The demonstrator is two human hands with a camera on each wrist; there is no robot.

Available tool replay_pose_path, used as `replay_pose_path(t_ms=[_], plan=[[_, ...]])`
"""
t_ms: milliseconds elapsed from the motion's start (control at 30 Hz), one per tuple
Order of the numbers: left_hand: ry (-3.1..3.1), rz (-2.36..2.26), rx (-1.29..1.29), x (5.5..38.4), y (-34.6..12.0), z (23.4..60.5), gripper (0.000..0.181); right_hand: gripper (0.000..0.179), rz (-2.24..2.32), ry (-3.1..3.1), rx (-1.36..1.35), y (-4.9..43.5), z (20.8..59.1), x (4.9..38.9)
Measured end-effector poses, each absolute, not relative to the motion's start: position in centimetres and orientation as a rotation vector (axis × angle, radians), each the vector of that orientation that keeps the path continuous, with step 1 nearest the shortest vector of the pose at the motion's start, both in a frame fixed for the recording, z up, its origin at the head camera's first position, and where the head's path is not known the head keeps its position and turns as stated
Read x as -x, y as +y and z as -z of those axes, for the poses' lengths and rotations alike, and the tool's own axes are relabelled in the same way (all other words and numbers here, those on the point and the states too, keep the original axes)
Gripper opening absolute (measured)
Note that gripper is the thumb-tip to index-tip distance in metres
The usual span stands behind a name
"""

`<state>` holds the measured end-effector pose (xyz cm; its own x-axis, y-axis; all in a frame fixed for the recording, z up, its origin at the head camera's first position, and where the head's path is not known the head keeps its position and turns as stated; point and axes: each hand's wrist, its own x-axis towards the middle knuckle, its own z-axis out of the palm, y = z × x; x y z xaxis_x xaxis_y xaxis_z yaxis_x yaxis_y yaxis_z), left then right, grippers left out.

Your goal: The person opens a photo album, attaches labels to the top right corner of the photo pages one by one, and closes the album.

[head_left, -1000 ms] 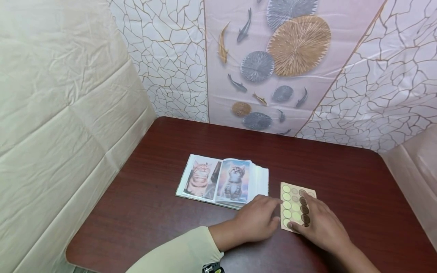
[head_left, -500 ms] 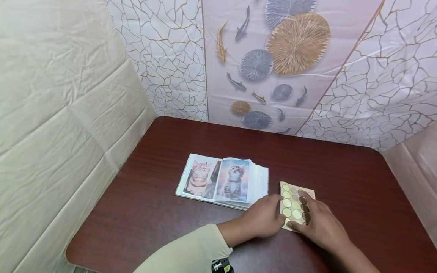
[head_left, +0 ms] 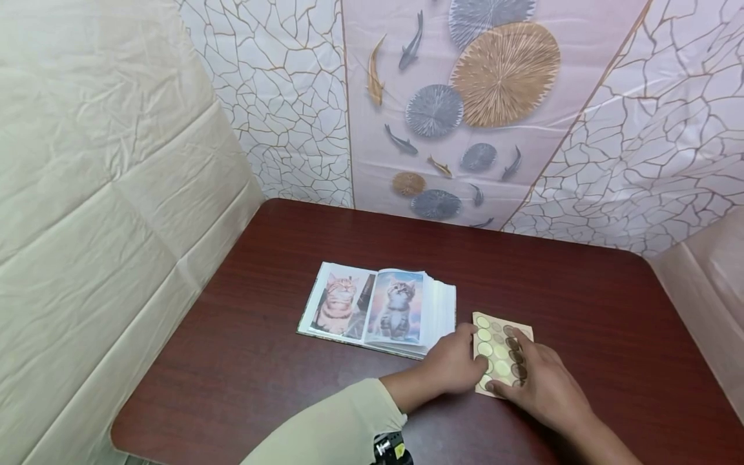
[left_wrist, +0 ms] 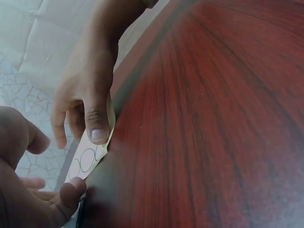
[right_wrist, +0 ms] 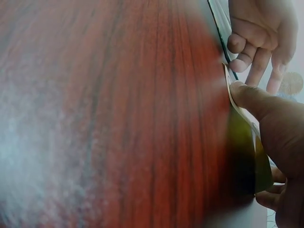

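A cream sheet of round stickers, yellow on the left and dark brown on the right, lies on the table. My right hand grips its right side, thumb on top near the lower edge and fingers at the far edge. In the right wrist view the sheet bends up off the wood under that thumb. At the left edge, my left hand touches the sheet with its thumb; the index finger is stretched toward the upper left corner. The left wrist view shows the left thumb at the sheet's edge, fingers apart from it.
Left of the sheet lies an open photo album with two cat pictures, close to my left hand. Both rest on a dark red-brown table. Patterned cloth hangs behind the table's far edge.
My left hand has moved right, so its thumb now overlaps the sticker sheet's left edge. The sheet has shifted slightly left, with the right hand still holding it. The album stays put.
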<state>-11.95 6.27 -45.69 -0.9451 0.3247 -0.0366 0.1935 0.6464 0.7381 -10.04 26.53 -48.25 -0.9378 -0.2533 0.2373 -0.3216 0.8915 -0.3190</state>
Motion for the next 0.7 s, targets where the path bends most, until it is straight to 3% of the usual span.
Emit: replay_pose_path(t_ms=[700], plan=[[2.518, -1.589, -0.203, 12.78, 7.26, 45.55, 0.043, 0.111, -0.626, -2.843, -0.444, 26.16, 47.93, 9.58]])
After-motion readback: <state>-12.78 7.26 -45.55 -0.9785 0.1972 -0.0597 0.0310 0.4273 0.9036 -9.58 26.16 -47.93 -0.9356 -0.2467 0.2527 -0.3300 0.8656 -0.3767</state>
